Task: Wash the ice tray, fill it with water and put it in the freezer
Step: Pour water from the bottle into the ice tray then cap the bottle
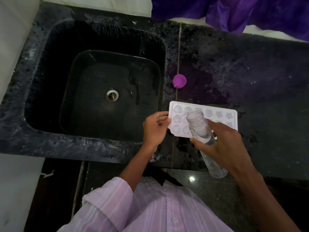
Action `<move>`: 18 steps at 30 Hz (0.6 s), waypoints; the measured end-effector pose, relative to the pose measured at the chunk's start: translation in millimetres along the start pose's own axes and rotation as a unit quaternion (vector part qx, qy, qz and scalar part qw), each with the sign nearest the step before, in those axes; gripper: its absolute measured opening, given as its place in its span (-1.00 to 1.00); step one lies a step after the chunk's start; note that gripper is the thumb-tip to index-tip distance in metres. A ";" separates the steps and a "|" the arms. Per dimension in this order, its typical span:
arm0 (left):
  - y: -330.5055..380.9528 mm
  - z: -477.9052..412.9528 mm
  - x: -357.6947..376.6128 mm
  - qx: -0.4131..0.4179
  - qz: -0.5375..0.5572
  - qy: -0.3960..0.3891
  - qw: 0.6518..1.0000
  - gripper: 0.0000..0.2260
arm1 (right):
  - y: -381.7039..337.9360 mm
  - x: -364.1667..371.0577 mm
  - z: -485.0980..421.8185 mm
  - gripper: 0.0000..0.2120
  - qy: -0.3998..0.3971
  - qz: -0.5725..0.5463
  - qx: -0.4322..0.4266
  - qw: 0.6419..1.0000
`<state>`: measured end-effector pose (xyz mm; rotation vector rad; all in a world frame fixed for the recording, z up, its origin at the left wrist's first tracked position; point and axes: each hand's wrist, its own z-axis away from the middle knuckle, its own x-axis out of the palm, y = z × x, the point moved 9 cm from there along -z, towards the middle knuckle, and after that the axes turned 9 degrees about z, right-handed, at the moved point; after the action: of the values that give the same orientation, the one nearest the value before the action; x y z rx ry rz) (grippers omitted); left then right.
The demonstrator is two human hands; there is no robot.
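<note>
Black stone counter point(250, 81), possibly wet; left hand point(154, 129) pinches ice tray point(222, 114), right hand point(224, 144) grips bottle point(199, 126), beside sink point(100, 39).

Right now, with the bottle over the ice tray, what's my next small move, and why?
Probably tip the bottle a little further with the right hand: its open mouth sits over the cells of the ice tray, but the water lies low in the bottle. The left hand holds the tray's edge.
</note>
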<state>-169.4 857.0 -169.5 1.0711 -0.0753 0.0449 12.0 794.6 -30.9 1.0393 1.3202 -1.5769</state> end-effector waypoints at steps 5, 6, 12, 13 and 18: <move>0.2 -0.4 -0.3 0.004 -0.009 -0.002 1.000 -0.79 | -2.1 -1.6 -4.1 -0.53 0.000 0.009 0.009 1.000; 0.3 -0.6 -0.6 0.004 -0.010 -0.002 1.000 -0.79 | -2.5 -2.0 -4.7 -0.54 0.000 0.008 0.012 1.000; 0.7 -0.5 -0.9 0.001 -0.007 0.000 1.000 -0.79 | -1.5 -0.9 -8.8 -0.53 -0.016 0.003 0.030 0.999; 0.7 -0.8 -1.0 0.001 -0.007 0.001 1.000 -0.79 | -1.6 -0.8 -9.6 -0.54 -0.018 0.003 0.033 0.999; 0.7 -1.4 -0.9 0.001 -0.008 -0.002 1.000 -0.79 | -4.1 -1.7 -11.8 -0.54 -0.024 0.003 0.039 0.999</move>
<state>-170.3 858.6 -169.6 1.0741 -0.0697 0.0289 9.8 806.9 -29.3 1.0454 1.2300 -1.6499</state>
